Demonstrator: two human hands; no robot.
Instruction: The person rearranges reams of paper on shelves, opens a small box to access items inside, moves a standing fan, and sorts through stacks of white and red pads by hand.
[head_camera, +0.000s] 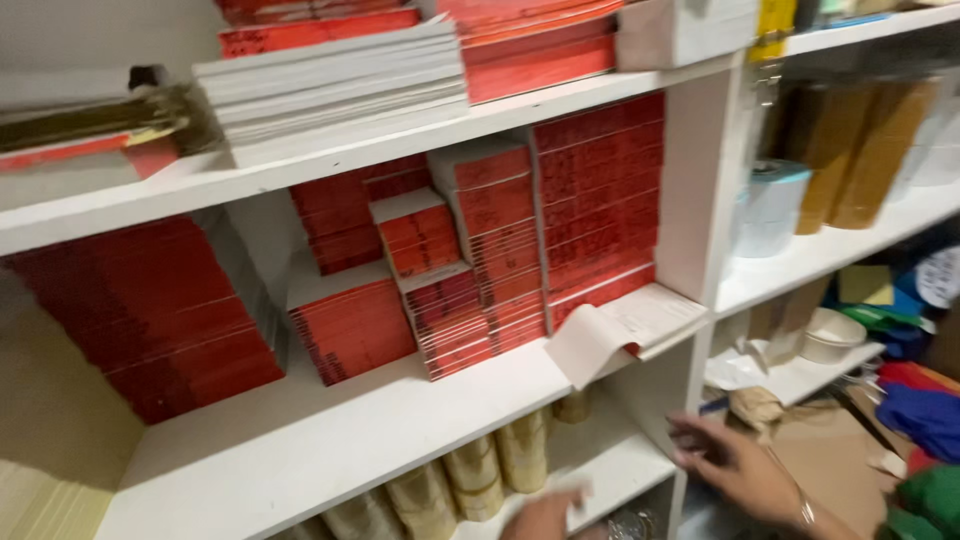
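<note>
My right hand (733, 463) reaches in from the lower right, fingers spread and empty, close to the white upright panel (690, 190) between two shelf bays. My left hand (545, 515) shows only partly at the bottom edge, blurred, on the lower shelf (610, 465) beside several rolls of clear tape (470, 480); a pale scrap sits by its fingers and I cannot tell if it grips it. Above them an open booklet (625, 335) hangs over the middle shelf's front edge (330, 450).
Stacks of red-spined booklets (590, 195) fill the middle shelf, with more red and white stacks (330, 85) above. The right bay holds brown tape rolls (860, 150), a pale blue roll (775, 205), a white bowl (830, 335), paper scraps and coloured items.
</note>
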